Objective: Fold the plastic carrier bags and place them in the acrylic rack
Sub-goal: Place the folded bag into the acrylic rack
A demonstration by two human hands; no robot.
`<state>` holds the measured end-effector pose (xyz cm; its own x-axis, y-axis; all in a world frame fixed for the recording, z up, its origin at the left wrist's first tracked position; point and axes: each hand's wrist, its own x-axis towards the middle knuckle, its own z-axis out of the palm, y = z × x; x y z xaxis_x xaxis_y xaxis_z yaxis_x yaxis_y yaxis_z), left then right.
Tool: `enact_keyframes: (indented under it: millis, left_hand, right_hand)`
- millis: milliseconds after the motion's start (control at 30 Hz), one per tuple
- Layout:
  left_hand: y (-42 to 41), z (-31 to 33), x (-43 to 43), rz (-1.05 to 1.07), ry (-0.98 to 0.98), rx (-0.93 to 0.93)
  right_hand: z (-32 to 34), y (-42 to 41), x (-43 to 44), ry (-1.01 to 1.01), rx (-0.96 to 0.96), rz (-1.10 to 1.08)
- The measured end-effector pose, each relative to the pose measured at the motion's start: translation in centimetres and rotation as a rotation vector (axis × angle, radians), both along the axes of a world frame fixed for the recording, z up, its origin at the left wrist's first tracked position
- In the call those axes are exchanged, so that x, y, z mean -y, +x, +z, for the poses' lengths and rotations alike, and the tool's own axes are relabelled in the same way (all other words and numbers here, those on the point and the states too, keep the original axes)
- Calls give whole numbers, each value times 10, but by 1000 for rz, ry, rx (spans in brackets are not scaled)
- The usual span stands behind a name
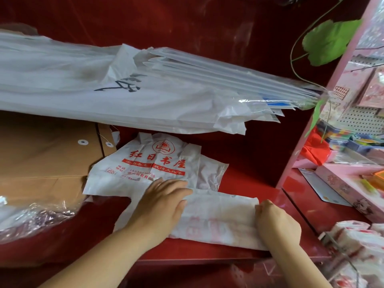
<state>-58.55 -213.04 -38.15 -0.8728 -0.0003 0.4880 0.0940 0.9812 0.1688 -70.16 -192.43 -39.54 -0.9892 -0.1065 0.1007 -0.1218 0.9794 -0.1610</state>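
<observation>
Head view: carrier bag (220, 215) print illegible

Left hand (164, 202) flat, fingers straight, pointing right; right hand (277, 223) knuckles-up, fingers curled, pinching bag (220, 219) edge; both forearms bare.

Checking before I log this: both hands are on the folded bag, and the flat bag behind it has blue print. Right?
No: in the head view the flat bag has red print, not blue. The left hand and right hand are indeed on the folded bag.
</observation>
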Motion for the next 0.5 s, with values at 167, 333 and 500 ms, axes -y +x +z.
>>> enact_keyframes:
  millis: [167, 333, 500]
  left_hand:
    - [-48, 3, 2, 177, 87, 471]
    - [-65, 6, 6, 197, 77, 574]
    - [-66, 7, 10, 124, 304, 663]
  right_hand:
    - [-3, 2, -1, -22, -3, -11]
    - [-3, -2, -2, 6, 21, -23]
    - [-2, 0, -1, 18, 8, 0]
